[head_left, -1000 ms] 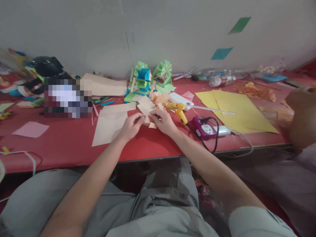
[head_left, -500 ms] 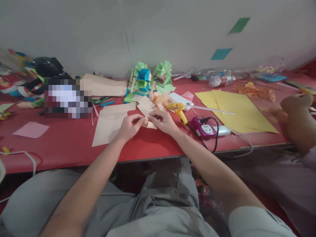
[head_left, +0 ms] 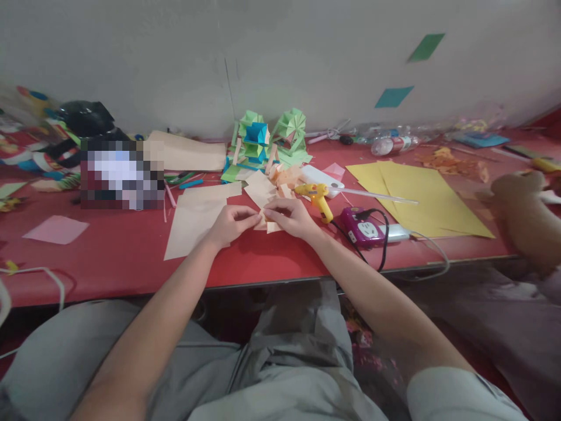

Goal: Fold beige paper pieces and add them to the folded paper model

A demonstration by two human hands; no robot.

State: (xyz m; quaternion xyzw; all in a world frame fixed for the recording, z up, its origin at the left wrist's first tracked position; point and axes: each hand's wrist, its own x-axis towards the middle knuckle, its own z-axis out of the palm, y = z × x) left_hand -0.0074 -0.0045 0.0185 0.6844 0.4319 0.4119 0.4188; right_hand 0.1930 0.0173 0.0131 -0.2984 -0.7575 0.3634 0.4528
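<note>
- I see the left hand [head_left: 228, 225] with thumb and index finger pinched on a small folded beige paper [head_left: 263, 223].
- The right hand [head_left: 293, 217] pinches it from the other side, so the paper sits between both sets of fingers; I cannot tell whether it touches the counter [head_left: 263, 260].
- Just right of the right fingers lies a yellow glue gun [head_left: 322, 204]; its reddish marking is too small for me to read.
- Left of the left fingers lies a beige sheet [head_left: 195, 225].
- Well beyond the right fingers, a bottle [head_left: 383, 146] wears a red label [head_left: 400, 142], too blurred to read.
</note>
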